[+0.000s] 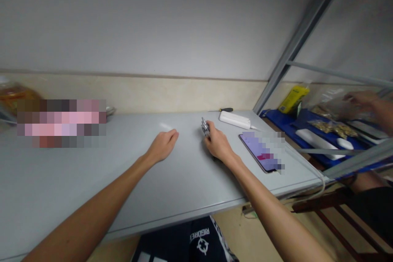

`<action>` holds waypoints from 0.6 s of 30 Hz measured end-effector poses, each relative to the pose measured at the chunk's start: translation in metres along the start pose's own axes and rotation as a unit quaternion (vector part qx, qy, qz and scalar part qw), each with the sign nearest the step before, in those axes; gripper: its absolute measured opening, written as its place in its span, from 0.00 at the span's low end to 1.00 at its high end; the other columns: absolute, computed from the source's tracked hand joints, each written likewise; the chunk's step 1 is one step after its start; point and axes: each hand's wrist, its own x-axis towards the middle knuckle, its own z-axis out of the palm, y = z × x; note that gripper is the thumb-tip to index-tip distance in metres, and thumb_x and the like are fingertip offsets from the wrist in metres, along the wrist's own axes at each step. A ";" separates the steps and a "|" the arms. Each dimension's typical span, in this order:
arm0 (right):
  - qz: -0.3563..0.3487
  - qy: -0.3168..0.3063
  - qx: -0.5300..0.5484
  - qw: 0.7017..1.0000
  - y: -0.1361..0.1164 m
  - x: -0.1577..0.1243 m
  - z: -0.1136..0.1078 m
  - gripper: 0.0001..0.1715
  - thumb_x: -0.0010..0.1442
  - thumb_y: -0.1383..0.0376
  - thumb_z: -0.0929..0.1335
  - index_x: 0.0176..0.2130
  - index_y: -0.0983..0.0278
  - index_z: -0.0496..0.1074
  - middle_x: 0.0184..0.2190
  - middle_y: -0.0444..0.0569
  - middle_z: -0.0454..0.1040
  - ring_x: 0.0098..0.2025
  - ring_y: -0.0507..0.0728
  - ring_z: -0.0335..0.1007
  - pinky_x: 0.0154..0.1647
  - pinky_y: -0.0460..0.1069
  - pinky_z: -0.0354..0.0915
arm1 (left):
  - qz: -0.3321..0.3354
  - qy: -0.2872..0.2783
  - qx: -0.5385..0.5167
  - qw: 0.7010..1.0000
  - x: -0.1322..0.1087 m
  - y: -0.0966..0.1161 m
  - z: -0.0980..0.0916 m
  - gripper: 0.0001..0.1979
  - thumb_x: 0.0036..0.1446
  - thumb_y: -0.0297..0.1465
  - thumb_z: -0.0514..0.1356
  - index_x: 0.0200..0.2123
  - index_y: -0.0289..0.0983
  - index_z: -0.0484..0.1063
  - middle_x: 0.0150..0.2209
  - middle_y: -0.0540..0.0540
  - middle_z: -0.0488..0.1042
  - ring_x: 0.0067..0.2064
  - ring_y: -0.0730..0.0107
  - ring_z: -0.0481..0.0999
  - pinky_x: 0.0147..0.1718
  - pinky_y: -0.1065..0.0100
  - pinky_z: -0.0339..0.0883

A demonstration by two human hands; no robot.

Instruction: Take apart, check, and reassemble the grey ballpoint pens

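Observation:
My left hand (162, 145) is closed just above the middle of the grey table, its thumb pressed against the curled fingers. What it holds, if anything, is hidden. To the right, my right hand (217, 142) grips a small bundle of shiny silver metal pieces (204, 126). Several prongs stick out past the fingertips, and the rest lies hidden in the palm, so I cannot tell its exact kind. A phone (258, 151) with its screen lit lies right of this hand. Behind the hand are a white power strip (235, 120) and a screwdriver (226, 109) with a dark handle.
The grey tabletop (123, 196) meets a wall. A white cable (319, 180) hangs over its right edge. Beyond a metal post (281, 67), another person's hand (364, 100) is over a blue surface with bags of small brass-coloured parts (344, 130). A jar (15, 98) stands far left.

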 end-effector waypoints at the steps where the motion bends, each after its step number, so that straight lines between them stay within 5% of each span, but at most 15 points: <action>1: -0.005 0.014 0.010 1.000 -0.001 0.002 -0.003 0.31 0.55 0.69 0.58 0.59 0.65 0.51 0.39 0.55 0.73 0.37 0.60 0.69 0.36 0.48 0.58 | 0.002 0.000 0.002 1.000 0.000 0.000 0.000 0.17 0.61 0.37 0.42 0.21 0.39 0.52 0.17 0.55 0.54 0.22 0.72 0.60 0.27 0.69 0.49; 10: -0.016 0.084 0.077 0.993 0.003 0.014 -0.031 0.34 0.51 0.67 0.60 0.57 0.68 0.54 0.33 0.54 0.73 0.33 0.60 0.67 0.34 0.49 0.59 | 0.014 -0.004 0.007 1.000 -0.001 0.002 -0.001 0.17 0.61 0.37 0.42 0.21 0.39 0.55 0.17 0.54 0.56 0.23 0.72 0.61 0.27 0.69 0.50; 18: -0.018 0.137 0.184 0.973 0.009 0.008 -0.029 0.35 0.44 0.67 0.64 0.53 0.66 0.58 0.29 0.46 0.70 0.28 0.54 0.63 0.32 0.48 0.60 | 0.023 -0.007 0.017 1.000 -0.001 0.002 -0.001 0.17 0.61 0.36 0.43 0.22 0.39 0.57 0.18 0.54 0.56 0.23 0.72 0.61 0.27 0.69 0.49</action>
